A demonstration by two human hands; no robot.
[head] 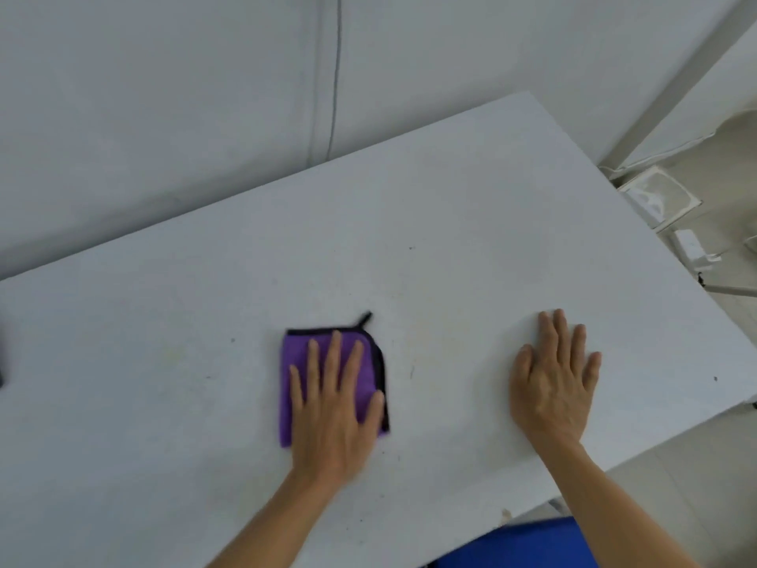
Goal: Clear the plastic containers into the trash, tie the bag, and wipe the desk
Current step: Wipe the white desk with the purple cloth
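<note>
The desk [450,239] fills most of your view: a white top running at a slant from the lower left to the upper right, with its far edge against a pale wall [164,96]. Its surface carries faint yellowish smears around the middle and a few small dark specks.

The purple cloth [295,362], folded with black edging and a small black loop at its far corner, lies flat near the middle of the desk, towards your side. Your left hand [334,407] presses down on it with the fingers straight and slightly spread, covering most of its right part. Your right hand [553,383] rests palm down on the bare top, well apart from the cloth, fingers straight and holding nothing.

A thin dark line [335,75] runs down the wall to the desk's far edge. Past the right end of the desk, on a light floor, sits a white square object [655,196] with smaller white pieces near it. Something blue [528,543] shows below the near edge, and a dark shape [1,362] is cut off at the left border.
</note>
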